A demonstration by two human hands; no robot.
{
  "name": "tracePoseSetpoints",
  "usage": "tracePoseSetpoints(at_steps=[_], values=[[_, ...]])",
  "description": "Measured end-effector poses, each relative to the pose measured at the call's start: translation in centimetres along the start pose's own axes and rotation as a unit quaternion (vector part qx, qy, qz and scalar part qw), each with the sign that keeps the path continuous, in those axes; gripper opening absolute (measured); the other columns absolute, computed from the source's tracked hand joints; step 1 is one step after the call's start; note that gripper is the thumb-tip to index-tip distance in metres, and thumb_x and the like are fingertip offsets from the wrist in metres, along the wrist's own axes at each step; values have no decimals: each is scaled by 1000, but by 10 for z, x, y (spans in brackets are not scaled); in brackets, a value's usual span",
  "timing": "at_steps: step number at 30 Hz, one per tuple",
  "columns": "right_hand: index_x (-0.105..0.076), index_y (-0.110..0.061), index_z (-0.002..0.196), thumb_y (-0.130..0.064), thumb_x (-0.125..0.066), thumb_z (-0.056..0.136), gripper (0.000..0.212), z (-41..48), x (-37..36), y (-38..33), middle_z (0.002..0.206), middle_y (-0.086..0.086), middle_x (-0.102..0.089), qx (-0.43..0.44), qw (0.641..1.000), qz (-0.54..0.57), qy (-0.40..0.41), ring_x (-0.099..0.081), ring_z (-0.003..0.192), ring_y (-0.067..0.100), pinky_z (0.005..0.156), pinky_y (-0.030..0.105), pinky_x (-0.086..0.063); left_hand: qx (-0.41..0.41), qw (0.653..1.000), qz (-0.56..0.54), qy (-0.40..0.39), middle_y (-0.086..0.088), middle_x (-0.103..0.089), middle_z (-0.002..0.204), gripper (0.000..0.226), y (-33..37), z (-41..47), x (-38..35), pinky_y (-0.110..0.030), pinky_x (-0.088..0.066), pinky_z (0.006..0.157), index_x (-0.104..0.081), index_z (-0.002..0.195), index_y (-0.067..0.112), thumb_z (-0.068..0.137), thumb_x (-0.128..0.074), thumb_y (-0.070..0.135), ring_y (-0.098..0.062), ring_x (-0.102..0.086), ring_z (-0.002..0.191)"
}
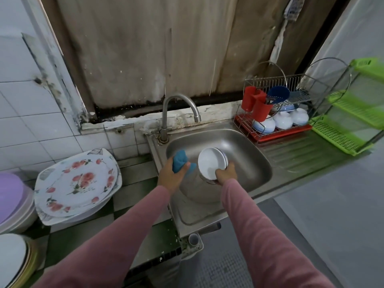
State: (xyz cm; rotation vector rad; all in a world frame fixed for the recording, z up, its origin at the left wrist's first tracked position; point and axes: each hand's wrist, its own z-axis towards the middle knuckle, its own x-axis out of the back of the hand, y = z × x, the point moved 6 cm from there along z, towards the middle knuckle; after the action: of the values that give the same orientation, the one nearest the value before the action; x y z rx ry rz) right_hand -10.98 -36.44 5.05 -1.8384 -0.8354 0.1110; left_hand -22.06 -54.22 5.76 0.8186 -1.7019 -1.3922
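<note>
1. Head view: the sink [249,154] is set in the desk [133,196], and both hands are over its basin.
2. The right hand [226,173] pinches a white bowl [211,163] at its lower rim, with the thumb inside and the fingers behind.
3. The bowl is held above the middle of the sink, tilted on edge so that its hollow faces up and toward the camera. Thin blue lines run round its outer rim.
4. The left hand [170,173] is over the sink's left edge, its fingers curled tight round a blue cloth [180,163].
5. The cloth is just beside the bowl's left rim. Whether the two touch cannot be told.
6. A steel pot [199,190] stands in the sink's near part, under the bowl and partly hidden by both wrists.
7. The tap [178,104] rises from the sink's back left corner and its spout curves over the basin.
8. A wire rack [276,113] stands just behind the sink's right side. It holds upturned white bowls, two red cups and a blue strainer.
9. A green shelf [353,121] stands farther right of the sink, beyond the rack.
10. Flowered plates [76,181] lie stacked on the desk, well to the left of the sink.
11. A tub with a purple lid [10,194] sits left of the sink beyond those plates, at the frame's edge.
</note>
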Motion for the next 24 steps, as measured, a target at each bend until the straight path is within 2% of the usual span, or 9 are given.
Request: tracePoseSetpoints(at_steps=[2, 3, 6, 9, 12, 15, 19, 21, 24], values=[[-38, -8, 142, 5, -48, 90, 55, 1, -3, -3, 139, 20, -45, 5, 1000, 6, -12, -49, 121, 41, 45, 24, -50, 0, 1000, -3, 7, 1, -64, 117, 42, -1, 1, 0, -41, -52, 97, -57, 125, 21, 88, -70, 38, -18, -61, 107], [-39, -8, 140, 6, -48, 90, 53, 2, -4, -4, 137, 20, -46, 11, 1000, 5, -15, -49, 116, 39, 42, 22, -48, 0, 1000, -5, 9, 1, -64, 118, 43, -1, 1, 0, -40, -51, 97, -57, 125, 21, 88, -69, 38, -18, -61, 107], [-40, -13, 133, 7, -49, 87, 51, 6, -8, -5, 126, 18, -49, 29, 999, 10, -26, -50, 101, 32, 63, 36, -60, 1, 1000, -6, 15, 1, -63, 119, 43, 0, 2, 1, -34, -51, 95, -56, 127, 20, 89, -69, 37, -17, -60, 108], [-39, -16, 125, 9, -52, 83, 50, 9, -13, -7, 114, 14, -53, 79, 996, -6, -38, -54, 89, 24, 78, 44, -60, -9, 1000, -5, 20, 4, -62, 114, 33, 2, 2, 3, -23, -49, 84, -55, 119, 24, 91, -67, 34, -13, -60, 103], [-36, -28, 116, 5, -65, 76, 59, 9, -17, -12, 108, 5, -55, 153, 985, -54, -62, -58, 96, 27, 89, 53, -56, -10, 999, -5, 32, 6, -62, 109, 28, 2, 2, 7, -16, -46, 76, -54, 116, 25, 91, -67, 32, -8, -60, 96], [-34, -34, 113, -2, -72, 67, 68, 8, -22, -14, 105, -4, -50, 219, 963, -139, -70, -57, 100, 27, 92, 51, -53, -4, 999, -12, 38, 3, -63, 113, 33, 0, 2, 12, -21, -48, 79, -56, 119, 22, 91, -68, 33, -11, -61, 99], [-39, -23, 117, -3, -73, 63, 66, 3, -29, -17, 117, 4, -47, 286, 941, -171, -61, -55, 99, 29, 89, 50, -51, -2, 998, -11, 55, 8, -61, 109, 34, 0, -2, 18, -13, -44, 74, -56, 122, 23, 91, -67, 31, -2, -58, 93], [-38, -20, 114, -1, -77, 68, 64, 2, -31, -17, 112, 5, -52, 275, 947, -148, -73, -57, 100, 28, 89, 47, -52, -3, 998, -9, 56, 9, -62, 108, 33, -1, -4, 20, -11, -43, 72, -56, 121, 23, 91, -67, 32, 2, -56, 92], [-32, -13, 113, -3, -81, 75, 63, 3, -37, -14, 102, 1, -51, 206, 972, -55, -97, -56, 99, 26, 86, 41, -54, 1, 998, -14, 65, 5, -64, 113, 34, -4, -7, 26, -17, -46, 76, -58, 121, 21, 91, -67, 34, -6, -60, 97]])
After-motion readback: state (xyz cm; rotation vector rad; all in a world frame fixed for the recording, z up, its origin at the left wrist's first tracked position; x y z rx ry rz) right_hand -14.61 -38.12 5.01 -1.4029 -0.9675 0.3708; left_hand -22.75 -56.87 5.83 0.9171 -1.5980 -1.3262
